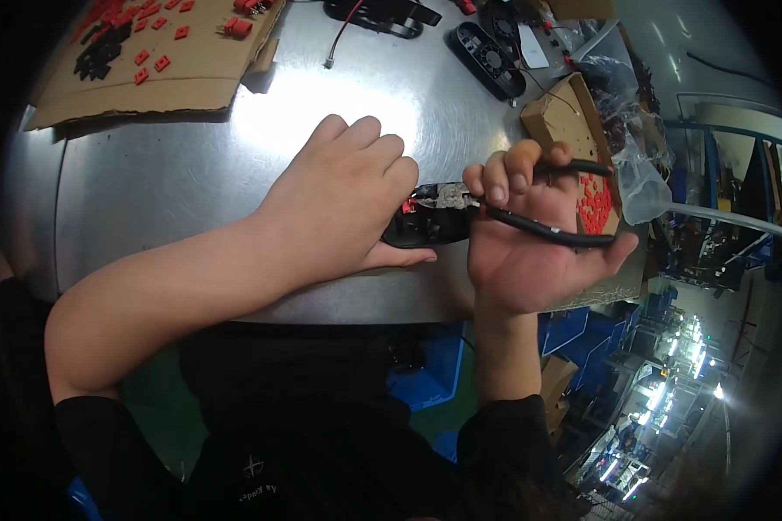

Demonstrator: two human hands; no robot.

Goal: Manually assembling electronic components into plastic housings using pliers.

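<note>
My left hand (343,191) is closed around a black plastic housing (447,229) near the front edge of the metal table. A small red part (408,206) shows inside the housing, beside my knuckles. In my right hand (530,243) is a pair of pliers with black handles (539,228); the fingers curl over one handle and the other lies across the palm, the thumb stretched out. The metal jaws (452,197) reach into the housing next to the red part. Whether the jaws grip it, I cannot tell.
A cardboard sheet (182,78) at the far left carries red and black small parts. On the right, a cardboard box (539,117) holds many small red pieces (594,207). Behind lie black fan housings (487,61), a cable (343,35) and clear plastic bags (613,74).
</note>
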